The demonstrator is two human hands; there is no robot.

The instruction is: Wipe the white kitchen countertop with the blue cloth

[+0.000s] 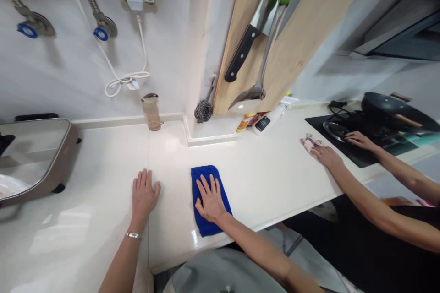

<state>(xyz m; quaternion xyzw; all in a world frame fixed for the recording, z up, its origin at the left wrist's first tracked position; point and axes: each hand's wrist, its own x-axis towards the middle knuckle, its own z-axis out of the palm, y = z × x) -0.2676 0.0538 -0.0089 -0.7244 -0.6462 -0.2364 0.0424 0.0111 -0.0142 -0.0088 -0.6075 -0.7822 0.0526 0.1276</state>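
Under my right hand [210, 199] lies a folded blue cloth [202, 226], spread flat on the white countertop [261, 174]. That hand presses on it with the palm down and the fingers apart. My left hand [143, 194] rests palm down on the bare counter to the left of the cloth, fingers stretched out and holding nothing. A bracelet circles the left wrist. Against the wall beyond my left hand stands a brownish, see-through bottle or cup [151, 112].
An electric pan [62, 155] sits at left. A knife [242, 52] and metal spatula hang on a wooden board [295, 55]; a steel scourer [203, 111] hangs beside it. At right, a co-worker's hands touch a patterned cloth [307, 144] and a glass lid [333, 132] by the wok [395, 110].
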